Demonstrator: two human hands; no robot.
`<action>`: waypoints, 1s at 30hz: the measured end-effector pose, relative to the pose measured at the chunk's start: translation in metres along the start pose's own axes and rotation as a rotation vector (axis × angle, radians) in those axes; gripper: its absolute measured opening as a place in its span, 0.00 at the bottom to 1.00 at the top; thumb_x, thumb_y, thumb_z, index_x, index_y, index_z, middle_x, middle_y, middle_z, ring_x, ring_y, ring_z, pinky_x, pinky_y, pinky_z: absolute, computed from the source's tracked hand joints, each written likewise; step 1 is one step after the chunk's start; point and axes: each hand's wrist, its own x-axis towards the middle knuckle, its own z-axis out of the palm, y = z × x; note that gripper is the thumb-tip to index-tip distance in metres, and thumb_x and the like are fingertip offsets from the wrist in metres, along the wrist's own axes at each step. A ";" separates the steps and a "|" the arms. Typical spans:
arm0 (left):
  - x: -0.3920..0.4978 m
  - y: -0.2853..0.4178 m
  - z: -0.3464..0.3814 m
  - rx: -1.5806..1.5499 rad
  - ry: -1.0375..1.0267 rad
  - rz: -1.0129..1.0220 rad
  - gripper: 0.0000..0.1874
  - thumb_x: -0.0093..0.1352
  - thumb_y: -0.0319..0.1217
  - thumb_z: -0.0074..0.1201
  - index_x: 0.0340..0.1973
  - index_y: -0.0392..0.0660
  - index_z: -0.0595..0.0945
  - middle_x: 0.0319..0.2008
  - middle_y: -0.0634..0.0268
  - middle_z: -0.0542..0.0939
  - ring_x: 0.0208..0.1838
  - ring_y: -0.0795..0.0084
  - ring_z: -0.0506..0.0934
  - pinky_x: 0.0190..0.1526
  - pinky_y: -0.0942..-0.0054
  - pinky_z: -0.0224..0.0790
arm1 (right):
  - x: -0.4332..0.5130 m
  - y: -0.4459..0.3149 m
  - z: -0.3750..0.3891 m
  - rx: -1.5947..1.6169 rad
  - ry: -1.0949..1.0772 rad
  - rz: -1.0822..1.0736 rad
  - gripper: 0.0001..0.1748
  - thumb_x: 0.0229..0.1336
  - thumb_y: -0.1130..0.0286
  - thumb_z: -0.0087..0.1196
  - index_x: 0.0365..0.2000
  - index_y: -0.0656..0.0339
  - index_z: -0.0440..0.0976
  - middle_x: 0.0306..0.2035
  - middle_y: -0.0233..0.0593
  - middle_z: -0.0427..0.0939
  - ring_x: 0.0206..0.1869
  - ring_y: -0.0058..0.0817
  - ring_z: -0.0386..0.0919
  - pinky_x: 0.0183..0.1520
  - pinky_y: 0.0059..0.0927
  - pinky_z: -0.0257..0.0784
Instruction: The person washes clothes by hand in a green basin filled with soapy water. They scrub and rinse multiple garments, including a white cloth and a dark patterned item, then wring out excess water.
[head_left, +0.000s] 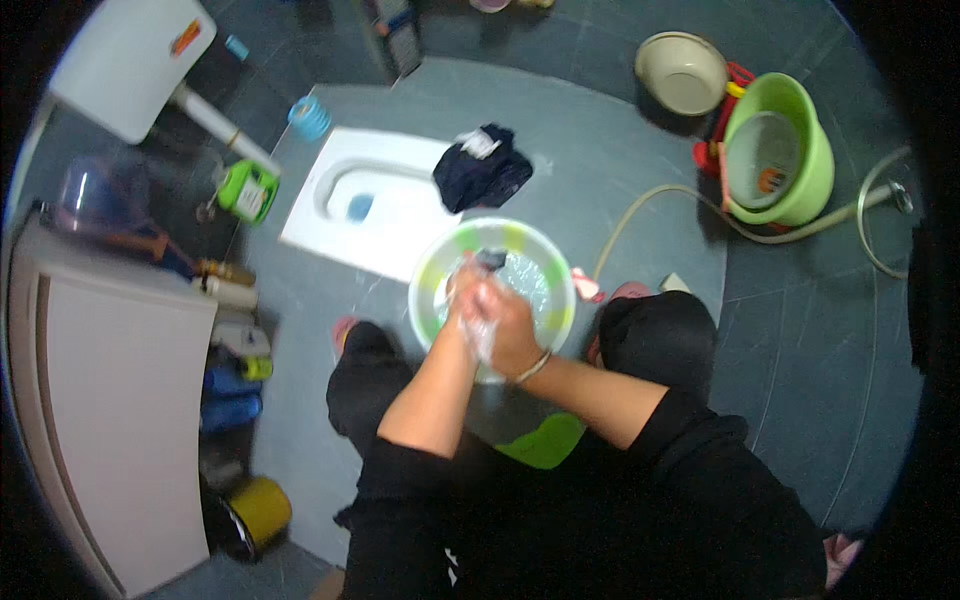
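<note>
Over a plastic basin (564, 262) with green and yellow patches, both of my hands are pressed together. My left hand (466, 286) and my right hand (511, 322) grip a wet white cloth (478, 337) between them; blur hides the exact finger positions. Sudsy water (529, 277) fills the basin below. A small dark piece (491, 259), seemingly fabric, shows just beyond my fingers. Behind the basin, a dark garment (480, 176) with a white patch lies crumpled, partly over the rim of a white squat toilet (360, 247).
A hose (645, 196) curves across the floor at right, towards a green bucket (814, 161) and a beige basin (681, 71). A green jug (247, 191) and a blue ribbed container (309, 118) stand at left. A white cabinet (127, 420) and a yellow bin (259, 514) line the left side.
</note>
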 end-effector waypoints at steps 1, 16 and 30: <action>-0.006 0.009 0.004 -0.084 -0.026 -0.072 0.19 0.73 0.46 0.38 0.36 0.46 0.78 0.34 0.62 0.77 0.36 0.67 0.75 0.36 0.71 0.70 | 0.005 0.007 0.002 0.020 0.033 0.028 0.05 0.53 0.75 0.50 0.32 0.65 0.72 0.35 0.51 0.76 0.35 0.47 0.77 0.37 0.38 0.72; -0.019 0.034 -0.011 -0.573 0.184 -0.096 0.17 0.71 0.42 0.43 0.36 0.39 0.75 0.33 0.58 0.75 0.33 0.68 0.73 0.32 0.69 0.68 | 0.007 0.005 0.024 0.929 0.327 0.642 0.05 0.61 0.69 0.46 0.34 0.60 0.66 0.33 0.36 0.66 0.33 0.23 0.67 0.37 0.25 0.67; -0.057 0.048 0.006 -0.632 -0.097 -0.147 0.16 0.74 0.40 0.39 0.46 0.40 0.72 0.39 0.62 0.76 0.40 0.68 0.75 0.44 0.65 0.70 | 0.032 0.062 -0.018 0.545 0.093 0.718 0.10 0.59 0.67 0.52 0.36 0.64 0.71 0.33 0.32 0.75 0.32 0.20 0.69 0.36 0.27 0.68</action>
